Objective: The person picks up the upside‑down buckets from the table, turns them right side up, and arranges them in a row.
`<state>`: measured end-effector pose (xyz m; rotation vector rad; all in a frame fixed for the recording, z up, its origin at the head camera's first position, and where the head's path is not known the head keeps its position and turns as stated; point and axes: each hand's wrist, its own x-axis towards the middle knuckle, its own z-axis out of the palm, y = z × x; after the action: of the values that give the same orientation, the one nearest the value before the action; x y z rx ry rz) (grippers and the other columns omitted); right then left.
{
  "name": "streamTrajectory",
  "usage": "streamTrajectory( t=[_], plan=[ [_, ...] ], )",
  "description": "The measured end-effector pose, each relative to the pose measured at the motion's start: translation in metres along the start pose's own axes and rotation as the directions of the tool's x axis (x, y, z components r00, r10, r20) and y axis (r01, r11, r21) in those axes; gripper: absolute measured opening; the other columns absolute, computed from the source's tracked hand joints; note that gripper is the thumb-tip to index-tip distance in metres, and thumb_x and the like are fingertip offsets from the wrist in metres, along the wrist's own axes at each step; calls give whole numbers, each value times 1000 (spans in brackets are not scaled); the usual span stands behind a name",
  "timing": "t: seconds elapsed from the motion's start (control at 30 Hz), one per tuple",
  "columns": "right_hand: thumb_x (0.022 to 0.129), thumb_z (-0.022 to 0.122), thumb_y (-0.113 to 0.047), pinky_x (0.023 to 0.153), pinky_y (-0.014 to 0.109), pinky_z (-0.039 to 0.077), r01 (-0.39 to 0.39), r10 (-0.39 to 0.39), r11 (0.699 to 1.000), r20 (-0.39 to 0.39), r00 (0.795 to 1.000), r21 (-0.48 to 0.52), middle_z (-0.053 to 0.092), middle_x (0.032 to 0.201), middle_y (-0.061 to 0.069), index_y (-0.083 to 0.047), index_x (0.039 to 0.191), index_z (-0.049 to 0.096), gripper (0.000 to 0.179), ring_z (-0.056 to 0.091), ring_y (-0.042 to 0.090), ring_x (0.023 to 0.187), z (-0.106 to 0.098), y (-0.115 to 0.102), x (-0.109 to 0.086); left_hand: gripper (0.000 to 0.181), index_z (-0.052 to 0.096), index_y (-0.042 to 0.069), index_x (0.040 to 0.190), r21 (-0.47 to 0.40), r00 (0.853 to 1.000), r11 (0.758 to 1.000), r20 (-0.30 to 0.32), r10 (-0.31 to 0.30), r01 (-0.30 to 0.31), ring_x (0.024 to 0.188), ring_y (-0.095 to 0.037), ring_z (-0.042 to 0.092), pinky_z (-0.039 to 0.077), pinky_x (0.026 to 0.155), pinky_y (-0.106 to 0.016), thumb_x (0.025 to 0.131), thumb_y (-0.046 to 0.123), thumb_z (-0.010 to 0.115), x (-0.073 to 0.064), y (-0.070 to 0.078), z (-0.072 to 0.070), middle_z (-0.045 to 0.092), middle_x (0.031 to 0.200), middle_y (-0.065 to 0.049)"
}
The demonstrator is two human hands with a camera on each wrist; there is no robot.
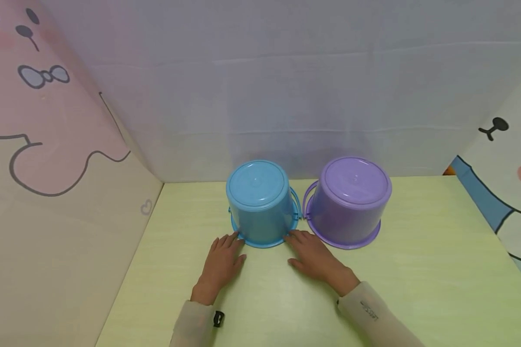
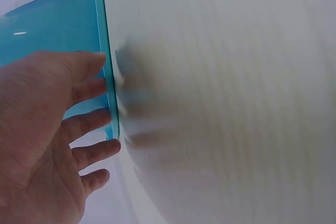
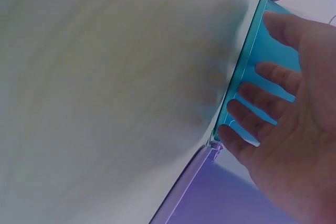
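A blue bucket stands upside down on the table, base up, its rim against the tabletop and its handle at the right side. Beside it to the right is an upside-down purple bucket, handle toward the blue one. My left hand lies at the near left of the blue rim, fingers extended; in the left wrist view the fingertips are right at that rim. At the near right of the same rim is my right hand, its fingers spread and loosely bent, as the right wrist view shows. Neither hand grips the bucket.
The pale yellow-green table meets a white cloth backdrop close behind both buckets. Cloth panels with cartoon animals hang at the left and the right.
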<state>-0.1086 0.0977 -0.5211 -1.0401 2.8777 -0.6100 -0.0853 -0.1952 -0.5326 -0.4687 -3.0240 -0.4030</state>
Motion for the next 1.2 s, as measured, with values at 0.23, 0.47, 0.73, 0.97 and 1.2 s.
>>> streamTrajectory(
  t=[0.23,0.47,0.73,0.97,1.2],
  plan=[
    [95,79,-21,110,62,46,-38,38,999,29,999,-1,57,144,25,2,142,60,55,53,46,135,3,-3,3,36,70,3,128,0,1000,1000,-25,1,-1,133,-46,57,42,114,-65,96,18,79,1,3,-1,62,145,-21],
    [92,82,-22,109,59,48,-38,38,999,7,999,-12,57,143,23,1,137,63,54,53,43,135,8,-3,5,35,70,2,125,4,999,1000,-47,-5,5,132,-46,57,42,114,-66,94,17,80,2,5,1,63,143,-21],
    [90,83,-20,109,56,50,-8,8,1000,-37,999,13,58,140,22,0,133,66,51,54,42,134,8,-2,7,31,70,1,121,-10,997,1000,-73,-5,4,133,-46,56,43,112,-67,95,15,80,4,5,3,64,140,-21],
    [91,83,-18,108,52,51,-22,22,1000,-30,999,13,58,135,22,2,128,65,46,56,40,130,7,-5,11,25,71,2,115,13,994,1000,-111,12,-11,131,-46,57,45,109,-67,93,10,80,5,9,2,66,135,-21],
    [90,84,-18,107,50,52,-24,23,1000,-35,999,-18,59,130,20,2,123,66,42,57,38,125,9,-5,14,16,68,4,97,60,976,996,-205,79,-68,121,-43,62,50,103,-62,88,2,82,6,8,4,69,121,-18]
  ],
)
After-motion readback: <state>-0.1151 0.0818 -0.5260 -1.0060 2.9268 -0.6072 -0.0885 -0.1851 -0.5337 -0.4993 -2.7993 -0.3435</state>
